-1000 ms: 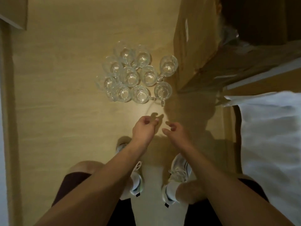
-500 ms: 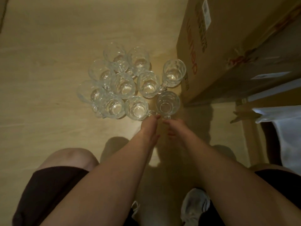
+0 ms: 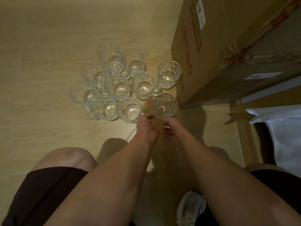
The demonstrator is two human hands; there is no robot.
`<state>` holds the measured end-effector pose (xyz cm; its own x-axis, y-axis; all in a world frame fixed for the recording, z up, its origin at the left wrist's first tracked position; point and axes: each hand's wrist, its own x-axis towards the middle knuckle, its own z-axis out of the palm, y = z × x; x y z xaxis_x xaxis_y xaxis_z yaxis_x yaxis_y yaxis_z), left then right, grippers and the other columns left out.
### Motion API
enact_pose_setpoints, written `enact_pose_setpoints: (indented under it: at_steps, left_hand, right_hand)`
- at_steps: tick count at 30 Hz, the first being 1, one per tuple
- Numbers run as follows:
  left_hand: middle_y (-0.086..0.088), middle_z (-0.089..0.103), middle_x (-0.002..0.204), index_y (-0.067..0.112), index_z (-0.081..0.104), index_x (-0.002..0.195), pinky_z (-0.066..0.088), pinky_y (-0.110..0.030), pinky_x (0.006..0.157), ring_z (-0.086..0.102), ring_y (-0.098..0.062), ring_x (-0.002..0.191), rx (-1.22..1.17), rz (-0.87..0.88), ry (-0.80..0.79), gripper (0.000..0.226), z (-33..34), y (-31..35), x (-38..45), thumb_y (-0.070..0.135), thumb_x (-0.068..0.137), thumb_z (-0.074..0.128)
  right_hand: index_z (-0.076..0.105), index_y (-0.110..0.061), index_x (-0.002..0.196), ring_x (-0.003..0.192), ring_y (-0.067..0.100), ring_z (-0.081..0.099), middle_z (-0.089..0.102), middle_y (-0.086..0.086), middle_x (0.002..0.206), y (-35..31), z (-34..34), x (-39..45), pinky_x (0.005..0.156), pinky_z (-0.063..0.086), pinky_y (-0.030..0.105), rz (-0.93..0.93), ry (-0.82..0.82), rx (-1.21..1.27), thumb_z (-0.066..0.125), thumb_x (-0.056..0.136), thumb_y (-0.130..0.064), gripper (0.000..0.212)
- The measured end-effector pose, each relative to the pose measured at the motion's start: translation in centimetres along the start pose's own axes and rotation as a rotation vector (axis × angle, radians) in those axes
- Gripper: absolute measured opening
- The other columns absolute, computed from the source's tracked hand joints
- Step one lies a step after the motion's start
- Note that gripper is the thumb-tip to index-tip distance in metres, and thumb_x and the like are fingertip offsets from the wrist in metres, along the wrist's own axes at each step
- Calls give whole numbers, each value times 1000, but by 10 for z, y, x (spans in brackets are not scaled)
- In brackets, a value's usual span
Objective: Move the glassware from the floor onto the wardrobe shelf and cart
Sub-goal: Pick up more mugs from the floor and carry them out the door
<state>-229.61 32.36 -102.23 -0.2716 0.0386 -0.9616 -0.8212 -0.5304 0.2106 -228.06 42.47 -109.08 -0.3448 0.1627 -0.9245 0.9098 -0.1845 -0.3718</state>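
ok so looking straight down at a wooden floor (image 3: 40, 46) with a bunch of dimpled glass mugs (image 3: 117, 85) clustered together on it, all upright, mouths up, most of them touching or just beside each other. i count ten. nine sit in a tight clump, and the nearest right mug (image 3: 165, 106) stands a little apart at the lower right of the group, close to the corner of a big cardboard box (image 3: 211, 51) with red lettering down its side.

both arms reach down toward the near edge of the cluster. the left hand (image 3: 146, 128) has its fingers (image 3: 147, 116) curled, tips right at the side of the nearest middle mug (image 3: 130, 110), about where its handle would be, but i honestly can't tell if it's pinching anything. the right hand (image 3: 171, 132) is at the base of that separate mug on its near side, fingers bent and seemingly pinching round its handle, though the handle is mostly hidden behind the hand.

the person is crouching, dark shorts (image 3: 40, 193) and a bare knee (image 3: 68, 157) on the left, a white sneaker (image 3: 190, 207) at the bottom. off to the right there's something white, like fabric (image 3: 285, 136), beside a wooden edge.
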Motion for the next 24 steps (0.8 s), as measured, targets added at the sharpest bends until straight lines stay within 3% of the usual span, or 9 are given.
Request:
enact_pose_setpoints:
  at_steps: [4, 7, 9, 12, 17, 21, 24]
  left_hand:
    - [-6, 63, 86, 12, 60, 88, 50, -33, 74, 59, -20, 81, -25, 52, 45, 17, -5, -6, 0, 23, 98, 51]
    - [-12, 58, 107, 14, 57, 97, 48, -40, 99, 59, -23, 98, -26, 56, 35, 23, -11, -9, -8, 36, 101, 52]
    - [-16, 58, 113, 13, 58, 99, 44, -45, 108, 59, -29, 107, -41, 1, 30, 28, -20, -12, -25, 41, 99, 55]
    - [-19, 60, 119, 14, 62, 106, 47, -50, 106, 58, -36, 114, 45, -62, 16, 37, -23, -14, -75, 49, 96, 59]
    - [-19, 57, 121, 16, 59, 104, 51, -51, 101, 60, -32, 109, 80, -79, 35, 41, -15, 16, -194, 55, 93, 60]
    - [-17, 58, 108, 16, 56, 98, 56, -45, 93, 61, -26, 90, 96, -43, 39, 39, -4, 62, -311, 55, 96, 57]
    - [-20, 56, 112, 15, 56, 96, 54, -47, 90, 59, -32, 101, 101, -9, 40, 41, 5, 111, -403, 56, 95, 56]
  right_hand:
    - [62, -14, 87, 63, 17, 52, 55, 5, 77, -3, -3, -9, 56, 46, 31, 7, 10, 86, 64, 90, -24, 11]
    - [55, -14, 81, 66, 18, 52, 52, 8, 80, -3, -8, -27, 60, 49, 33, 50, -1, 164, 60, 94, -23, 17]
    - [52, -14, 80, 68, 18, 51, 51, 8, 81, 1, -15, -51, 61, 48, 32, 109, -11, 164, 58, 96, -23, 20]
    - [48, -11, 80, 67, 19, 51, 50, 9, 78, 2, -34, -105, 60, 47, 32, 192, 11, 107, 59, 97, -24, 24]
    - [47, -13, 82, 65, 18, 49, 49, 9, 75, -32, -51, -225, 61, 47, 32, 233, 5, 30, 57, 99, -27, 24]
    - [47, -13, 83, 64, 20, 47, 47, 9, 74, -96, -45, -342, 63, 47, 33, 204, -29, 15, 57, 98, -35, 28]
    - [50, -12, 84, 64, 21, 48, 48, 11, 75, -160, -34, -437, 64, 48, 36, 149, -81, 11, 55, 97, -42, 33]
